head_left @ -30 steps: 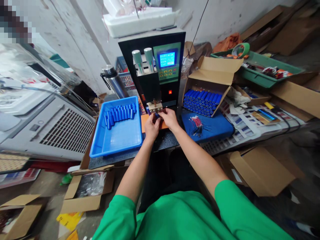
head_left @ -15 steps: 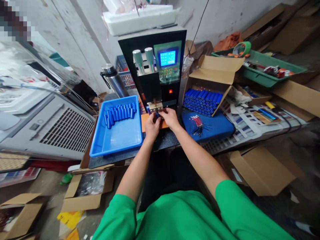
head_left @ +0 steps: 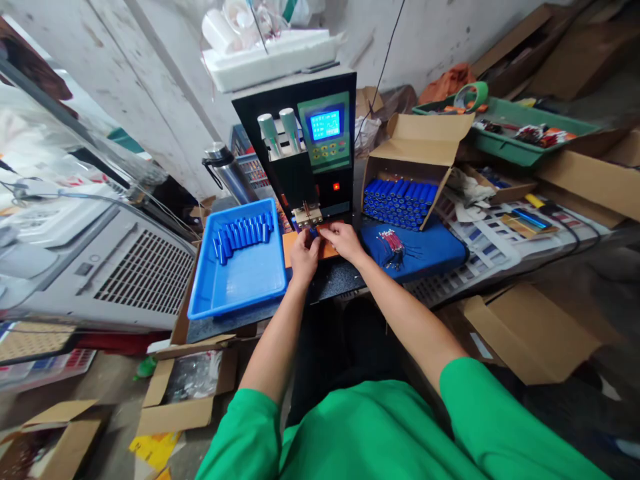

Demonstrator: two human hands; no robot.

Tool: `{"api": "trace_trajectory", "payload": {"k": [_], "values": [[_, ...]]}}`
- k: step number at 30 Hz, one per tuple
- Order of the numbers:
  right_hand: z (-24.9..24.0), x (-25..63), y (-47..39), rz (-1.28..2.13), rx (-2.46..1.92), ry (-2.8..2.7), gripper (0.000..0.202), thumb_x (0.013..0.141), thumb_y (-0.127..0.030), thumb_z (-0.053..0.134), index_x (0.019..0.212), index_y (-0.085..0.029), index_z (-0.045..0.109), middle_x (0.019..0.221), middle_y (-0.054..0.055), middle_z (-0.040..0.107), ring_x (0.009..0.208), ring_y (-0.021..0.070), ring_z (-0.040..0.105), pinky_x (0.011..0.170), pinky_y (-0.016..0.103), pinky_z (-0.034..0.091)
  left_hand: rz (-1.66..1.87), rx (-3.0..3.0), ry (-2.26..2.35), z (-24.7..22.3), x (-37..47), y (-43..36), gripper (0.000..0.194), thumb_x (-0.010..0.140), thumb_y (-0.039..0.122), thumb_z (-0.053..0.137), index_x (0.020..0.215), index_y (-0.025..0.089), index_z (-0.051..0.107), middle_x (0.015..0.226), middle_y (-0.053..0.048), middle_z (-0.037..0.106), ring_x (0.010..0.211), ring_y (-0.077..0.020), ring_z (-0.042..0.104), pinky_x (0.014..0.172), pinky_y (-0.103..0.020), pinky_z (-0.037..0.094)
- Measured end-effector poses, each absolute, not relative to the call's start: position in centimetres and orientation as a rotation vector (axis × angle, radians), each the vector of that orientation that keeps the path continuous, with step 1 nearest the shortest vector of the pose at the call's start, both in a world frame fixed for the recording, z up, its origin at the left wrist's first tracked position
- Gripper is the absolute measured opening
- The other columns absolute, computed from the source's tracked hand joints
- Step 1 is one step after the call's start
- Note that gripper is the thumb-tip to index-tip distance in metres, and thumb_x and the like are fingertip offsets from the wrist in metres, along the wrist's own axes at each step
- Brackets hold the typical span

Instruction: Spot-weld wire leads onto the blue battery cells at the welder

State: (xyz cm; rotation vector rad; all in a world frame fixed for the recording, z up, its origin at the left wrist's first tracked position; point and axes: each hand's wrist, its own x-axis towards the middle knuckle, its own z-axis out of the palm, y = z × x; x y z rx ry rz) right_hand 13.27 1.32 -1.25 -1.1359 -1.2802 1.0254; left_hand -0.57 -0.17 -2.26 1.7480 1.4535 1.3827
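Note:
My left hand [head_left: 303,256] and my right hand [head_left: 341,240] meet just below the welding head [head_left: 307,214] of a black spot welder [head_left: 305,147]. Together they pinch a small blue battery cell [head_left: 313,232] over an orange pad [head_left: 290,245]. To my left a blue tray [head_left: 240,280] holds a row of blue cells [head_left: 243,232]. To my right an open cardboard box [head_left: 415,167] is stacked with blue cells [head_left: 397,203]. Red and black wire leads [head_left: 394,243] lie on a blue cloth [head_left: 430,250].
A steel flask [head_left: 227,172] stands behind the tray. A grey cooler unit [head_left: 110,267] sits at the left. A green tray [head_left: 515,133] of parts and cardboard boxes [head_left: 530,327] fill the right. Open boxes [head_left: 185,393] lie on the floor.
Both hands stay at the welding head with the cell. The view has shifted slightly, so the welder and trays appear lower and a little further left.

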Motion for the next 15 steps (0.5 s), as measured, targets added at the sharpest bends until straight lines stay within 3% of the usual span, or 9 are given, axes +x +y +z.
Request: {"api": "trace_trajectory", "payload": {"k": [6,15], "values": [[-1.0,13.6,1.1,1.252,-1.070,-1.178,0.044,0.072,-0.053,0.076,0.057,-0.018,0.054,0.047,-0.003,0.051,0.041,0.0074,0.041,0.040,0.021,0.029,1.382,1.767,1.445,-2.6,-0.7,0.1,0.018,0.089,0.032,0.063,0.100,0.018,0.067,0.083,-0.002,0.067,0.076,-0.0145,0.062,0.075,-0.027,0.050],[-0.6,14.0,1.2,1.362,-1.046,-1.074,0.045,0.073,-0.051,0.082,0.060,-0.017,0.056,0.047,-0.003,0.053,0.037,0.0052,0.041,0.033,0.017,0.026,1.534,1.664,1.374,-1.7,-2.0,-1.8,0.025,0.093,0.037,0.057,0.105,0.017,0.067,0.103,-0.009,0.073,0.096,-0.0196,0.069,0.090,-0.035,0.054]]}}
